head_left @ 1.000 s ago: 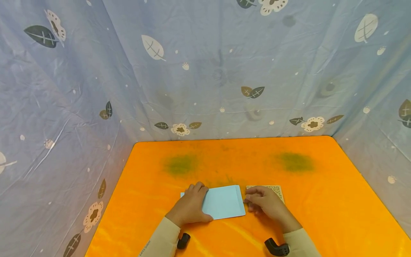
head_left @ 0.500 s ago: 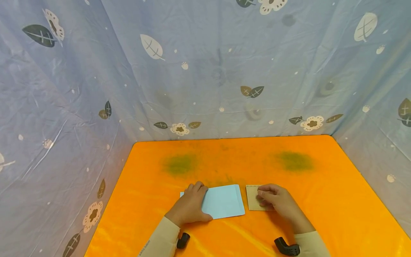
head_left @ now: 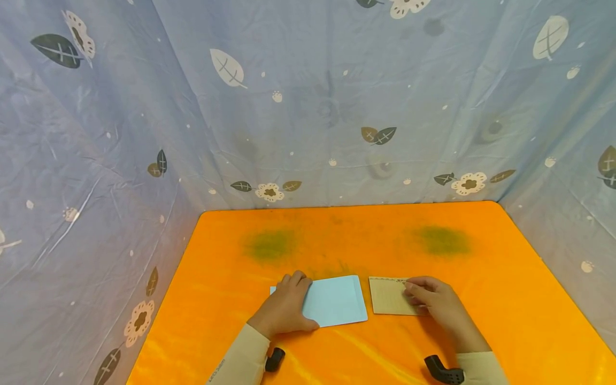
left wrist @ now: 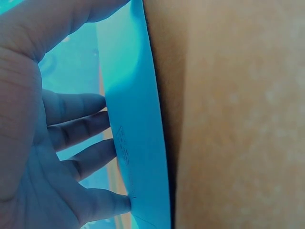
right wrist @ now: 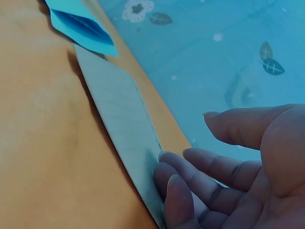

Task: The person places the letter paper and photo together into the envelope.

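Note:
My left hand [head_left: 287,299] grips a light blue envelope [head_left: 334,302] across its width, thumb at the near edge and fingers at the far edge. In the left wrist view, several fingertips meet the envelope's [left wrist: 136,124] long edge. Its mouth gapes toward the right, as the right wrist view shows. Just right of it lies a tan card [head_left: 387,297] with a decorated border along its far edge. My right hand [head_left: 438,302] is over the card's right end, covering it. There, its fingers bend loosely at the card [right wrist: 116,105], with the thumb held apart.
The table bears an orange cloth [head_left: 337,235] with two greenish smudges. Around the back and sides hangs a blue-grey curtain [head_left: 308,107] printed with leaves and flowers. Black wrist devices [head_left: 443,370] sit by both sleeves.
My right hand has moved rightward from the card's left edge to its right end. The patterned face seen earlier has given way to a plainer tan one. The left hand has stayed put.

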The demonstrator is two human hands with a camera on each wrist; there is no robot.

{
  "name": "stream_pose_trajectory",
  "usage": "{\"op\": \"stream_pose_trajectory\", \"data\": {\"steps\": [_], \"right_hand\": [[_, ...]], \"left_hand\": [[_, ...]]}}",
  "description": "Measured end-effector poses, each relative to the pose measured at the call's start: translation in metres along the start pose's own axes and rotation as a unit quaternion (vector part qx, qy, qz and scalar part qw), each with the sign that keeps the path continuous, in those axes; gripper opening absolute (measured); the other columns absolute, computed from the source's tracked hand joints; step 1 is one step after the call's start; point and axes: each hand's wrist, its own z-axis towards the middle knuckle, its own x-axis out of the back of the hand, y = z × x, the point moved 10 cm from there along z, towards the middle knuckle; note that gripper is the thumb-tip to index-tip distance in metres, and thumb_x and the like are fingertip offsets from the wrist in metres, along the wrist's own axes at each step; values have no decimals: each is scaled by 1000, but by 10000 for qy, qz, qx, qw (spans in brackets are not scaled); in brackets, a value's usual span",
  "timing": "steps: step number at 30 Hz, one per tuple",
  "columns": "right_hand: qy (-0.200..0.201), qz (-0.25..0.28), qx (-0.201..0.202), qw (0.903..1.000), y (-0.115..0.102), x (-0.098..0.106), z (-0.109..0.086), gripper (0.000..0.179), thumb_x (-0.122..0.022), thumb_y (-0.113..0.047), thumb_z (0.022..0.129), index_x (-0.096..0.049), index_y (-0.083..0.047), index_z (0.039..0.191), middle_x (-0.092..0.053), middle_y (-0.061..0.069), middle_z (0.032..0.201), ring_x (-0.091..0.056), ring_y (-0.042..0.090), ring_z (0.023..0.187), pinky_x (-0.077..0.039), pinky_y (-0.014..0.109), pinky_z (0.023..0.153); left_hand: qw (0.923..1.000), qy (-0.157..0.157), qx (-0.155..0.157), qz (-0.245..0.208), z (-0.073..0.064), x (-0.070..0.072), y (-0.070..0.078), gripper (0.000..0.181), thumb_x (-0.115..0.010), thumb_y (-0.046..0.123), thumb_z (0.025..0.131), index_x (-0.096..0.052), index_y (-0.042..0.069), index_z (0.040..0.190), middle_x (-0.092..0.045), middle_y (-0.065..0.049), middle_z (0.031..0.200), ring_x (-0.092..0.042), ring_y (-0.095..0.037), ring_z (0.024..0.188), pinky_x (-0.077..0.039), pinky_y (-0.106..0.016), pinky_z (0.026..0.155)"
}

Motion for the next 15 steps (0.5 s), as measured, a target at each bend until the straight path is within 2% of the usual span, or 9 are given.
{"op": "stream_pose_trajectory", "data": {"steps": [8,15], "right_hand": [[209,-68,-189,9996,6,19,-4,59,-68,-38,110,-58,7,148,-67,18,133,-67,27,107,-60,37,84],[160,-149,-317,9993,5,32,-8,68,-61,-44,113,-49,7,155,-55,26,149,-62,38,124,-59,43,92]], "left_hand": [[10000,12,1,-21,0,1,1,91,-94,50,78,-59,3,147,-53,-5,137,-49,-25,115,-53,-40,94],[10000,6,10,0,0,0,1,91,-94,51,79,-59,3,148,-53,-6,137,-49,-26,115,-52,-41,95]]}}
